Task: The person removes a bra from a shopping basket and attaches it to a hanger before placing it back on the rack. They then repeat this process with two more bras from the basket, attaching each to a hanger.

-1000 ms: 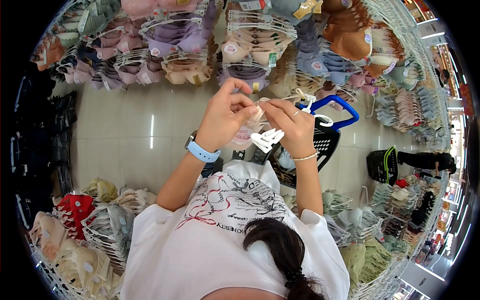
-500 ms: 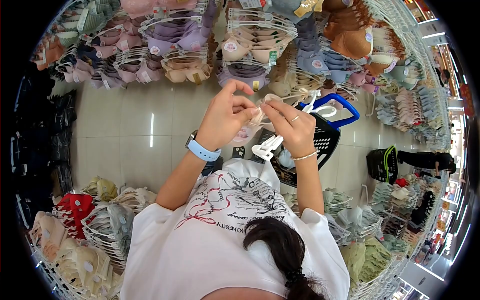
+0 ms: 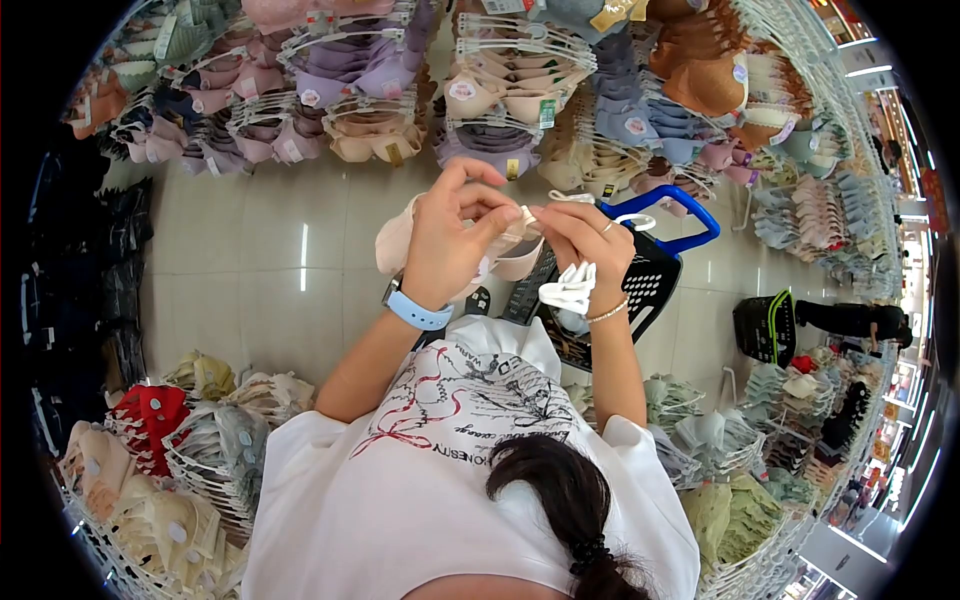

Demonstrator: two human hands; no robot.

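A pale pink bra (image 3: 396, 238) hangs between my hands, one part out to the left behind my left wrist and a cup below my fingertips. My left hand (image 3: 458, 232), wearing a blue-strapped watch, pinches a narrow part of the bra between thumb and fingers. Close against it, my right hand (image 3: 590, 245) grips the bra's other end by the fingertips. White plastic hangers (image 3: 568, 290) stick out below and above my right hand, held in it with the bra. Exactly which part of the bra each hand pinches is too small to tell.
A black shopping basket (image 3: 655, 275) with a blue handle stands just beyond my right hand. Racks of hanging bras (image 3: 515, 85) line the far side, and more garments (image 3: 205, 440) hang close in front. A person in dark clothes (image 3: 850, 318) is at the right by a green-rimmed basket (image 3: 763, 330).
Part of the bra has swung out to the left behind my left hand. My right hand has turned slightly, shifting the white hangers to the right. Both hands stay close together.
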